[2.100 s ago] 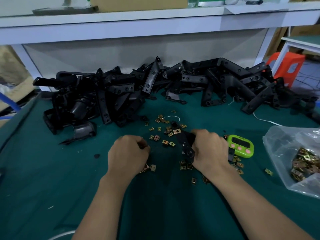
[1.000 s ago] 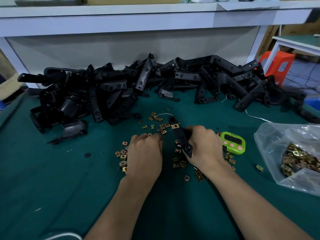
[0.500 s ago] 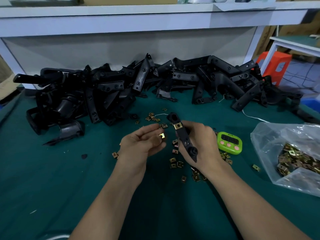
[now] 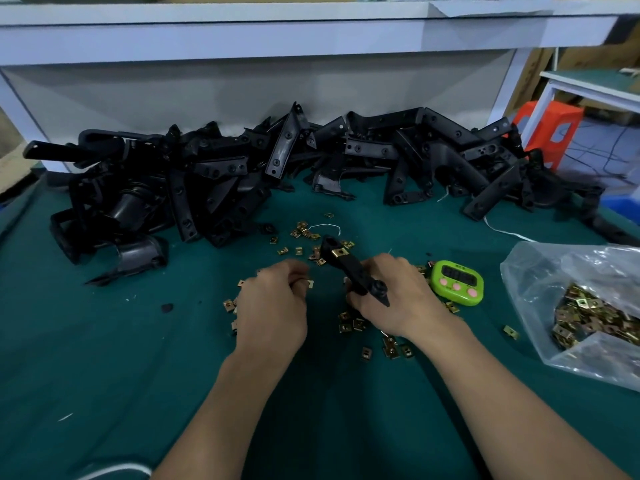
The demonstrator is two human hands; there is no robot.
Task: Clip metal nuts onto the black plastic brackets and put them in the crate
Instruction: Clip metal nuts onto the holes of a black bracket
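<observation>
My right hand (image 4: 398, 299) grips a black plastic bracket (image 4: 349, 266) that points up and to the left, with one brass nut (image 4: 340, 252) clipped near its far end. My left hand (image 4: 273, 303) is curled just left of it, fingers pinched on a small metal nut (image 4: 310, 284) that barely shows. Loose brass nuts (image 4: 353, 322) lie scattered on the green mat around and under both hands. A long heap of black brackets (image 4: 242, 174) runs along the back of the table. No crate is in view.
A green timer (image 4: 457, 282) sits just right of my right hand. A clear plastic bag (image 4: 571, 306) of nuts lies at the right edge. A white shelf (image 4: 242, 36) overhangs the back. An orange stool (image 4: 550, 133) stands beyond the table.
My left hand swept through the nuts, lifted one beside the bracket, and has now turned palm down and dropped closer to the mat. My right hand keeps the bracket.
</observation>
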